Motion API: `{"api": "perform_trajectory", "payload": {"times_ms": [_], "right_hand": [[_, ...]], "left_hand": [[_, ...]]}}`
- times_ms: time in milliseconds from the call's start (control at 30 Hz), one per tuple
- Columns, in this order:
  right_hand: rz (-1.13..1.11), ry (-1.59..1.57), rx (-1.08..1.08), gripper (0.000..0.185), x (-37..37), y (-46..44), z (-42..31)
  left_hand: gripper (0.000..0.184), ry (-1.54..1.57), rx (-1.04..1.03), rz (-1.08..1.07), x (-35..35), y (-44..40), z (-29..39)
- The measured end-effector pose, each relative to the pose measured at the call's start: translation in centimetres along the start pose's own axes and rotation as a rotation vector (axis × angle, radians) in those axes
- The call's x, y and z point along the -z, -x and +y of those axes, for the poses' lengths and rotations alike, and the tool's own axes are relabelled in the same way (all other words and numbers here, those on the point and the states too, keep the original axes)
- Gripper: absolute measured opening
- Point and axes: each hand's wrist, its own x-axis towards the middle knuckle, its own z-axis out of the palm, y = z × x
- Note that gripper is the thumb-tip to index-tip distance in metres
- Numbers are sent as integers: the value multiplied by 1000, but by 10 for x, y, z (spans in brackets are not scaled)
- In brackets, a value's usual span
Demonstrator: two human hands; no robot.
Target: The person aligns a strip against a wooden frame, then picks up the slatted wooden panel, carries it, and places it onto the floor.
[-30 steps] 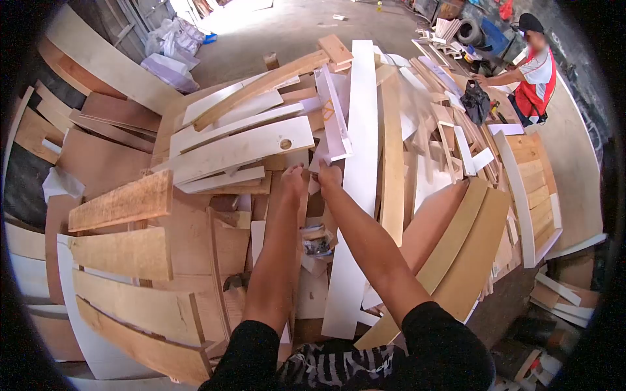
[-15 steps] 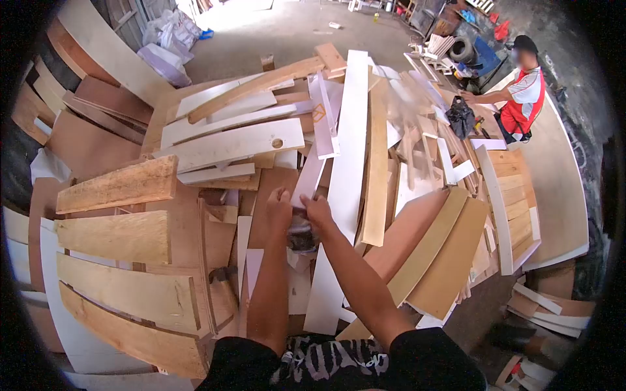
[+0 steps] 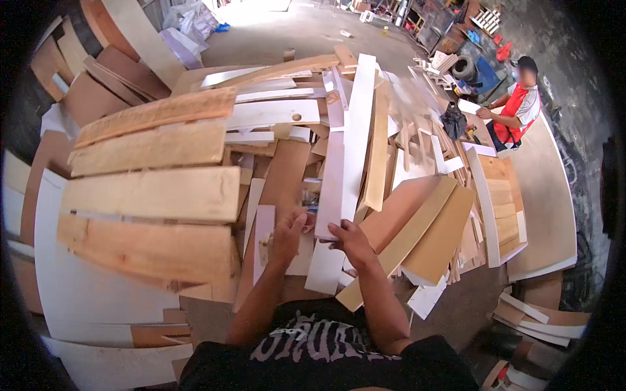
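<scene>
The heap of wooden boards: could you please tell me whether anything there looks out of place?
A crumpled black plastic bag looks odd among the wooden boards, and a long, flat white board lies aslant over other pieces.

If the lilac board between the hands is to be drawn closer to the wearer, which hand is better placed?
Probably the right hand: its fingers are on the near end of the lilac board. The left hand sits to the board's left, with a gap between.
</scene>
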Motion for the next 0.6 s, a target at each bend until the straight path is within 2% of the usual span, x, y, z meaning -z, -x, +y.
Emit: {"api": "perform_trajectory", "payload": {"times_ms": [167, 233, 267, 333, 400, 467, 533, 600], "right_hand": [[-78, 11, -41, 47, 24, 100, 33], [-73, 50, -86, 45, 46, 142, 57], [-60, 73, -123, 45, 59, 157, 76], [-88, 104, -53, 43, 53, 213, 75], [-109, 129, 2, 41, 56, 262, 92], [-107, 265, 9, 40, 72, 305, 119], [-88, 295, -3, 40, 85, 352, 149], [-5, 509, 19, 39, 94, 400, 165]], "left_hand": [[31, -73, 32, -116, 16, 71, -6], [46, -55, 17, -90, 20, 97, -12], [46, -60, 9, -88, 22, 106, -20], [38, -52, 40, -85, 27, 128, -40], [42, -47, 67, -100, 21, 155, -49], [46, -30, 95, -112, 10, 184, -57], [55, -39, 28, -149, 0, 222, -47], [62, -52, 30, -136, -10, 255, -41]]}}
